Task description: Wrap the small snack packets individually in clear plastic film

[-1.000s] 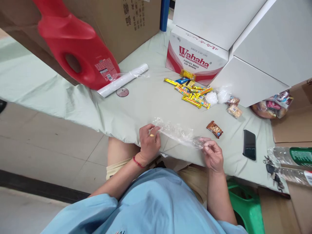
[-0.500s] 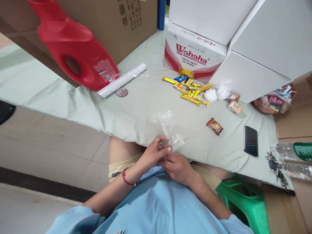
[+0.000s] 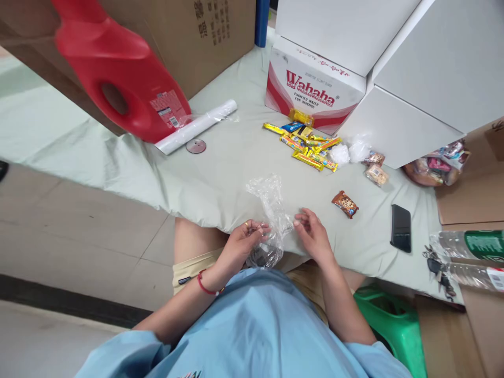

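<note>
A clear, crumpled plastic bag (image 3: 271,202) hangs over the front edge of the table, its lower end bulging down above my lap. My left hand (image 3: 246,241) is closed on the bag's left side, fingers and thumb pinching the film. To the right of the bag is my right hand (image 3: 313,233), with its thumb and fingers apart. Its fingertips are close beside the bag's edge; whether they touch the film I cannot tell. A brown-wrapped snack (image 3: 345,203) lies on the cloth beyond my right hand.
Yellow snack sticks (image 3: 307,147) are piled before a Wahaba-style water carton (image 3: 311,94). A black phone (image 3: 400,228), keys (image 3: 439,270) and plastic bottles (image 3: 472,244) lie at the right. At the left are a red jug (image 3: 126,79), a white roll (image 3: 197,126) and a round disc (image 3: 196,146).
My right hand has come away from my left hand, moving right and up, and its fingers have spread. The bag's lower part now shows between the hands. My left hand still pinches it.
</note>
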Demonstrator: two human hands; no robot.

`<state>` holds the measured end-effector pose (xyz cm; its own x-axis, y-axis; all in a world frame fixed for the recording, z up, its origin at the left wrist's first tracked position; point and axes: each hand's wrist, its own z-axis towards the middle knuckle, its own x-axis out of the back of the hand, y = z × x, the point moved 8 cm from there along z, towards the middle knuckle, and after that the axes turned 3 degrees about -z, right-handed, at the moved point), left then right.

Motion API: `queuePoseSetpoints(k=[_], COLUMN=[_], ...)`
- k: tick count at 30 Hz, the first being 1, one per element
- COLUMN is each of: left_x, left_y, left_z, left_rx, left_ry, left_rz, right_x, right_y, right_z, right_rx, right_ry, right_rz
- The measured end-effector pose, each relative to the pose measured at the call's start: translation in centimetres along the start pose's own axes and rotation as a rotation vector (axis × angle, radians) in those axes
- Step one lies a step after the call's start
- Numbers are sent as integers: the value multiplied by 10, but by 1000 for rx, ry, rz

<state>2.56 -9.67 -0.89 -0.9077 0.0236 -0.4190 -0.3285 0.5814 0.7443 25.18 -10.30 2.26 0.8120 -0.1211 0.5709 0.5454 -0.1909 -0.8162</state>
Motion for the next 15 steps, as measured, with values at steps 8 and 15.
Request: queuePoseSetpoints(k=[8,15], left_x=[25,57], left_y=[19,39], left_z=[-3,11], left_rx=[-82,-180], left_ry=[130,229], left_rz=[48,131], right_x=[-36,5], right_y=[-8,13], right_z=[11,8], right_rx=[-88,-152], right_ry=[-149,101], right_rz=[285,714])
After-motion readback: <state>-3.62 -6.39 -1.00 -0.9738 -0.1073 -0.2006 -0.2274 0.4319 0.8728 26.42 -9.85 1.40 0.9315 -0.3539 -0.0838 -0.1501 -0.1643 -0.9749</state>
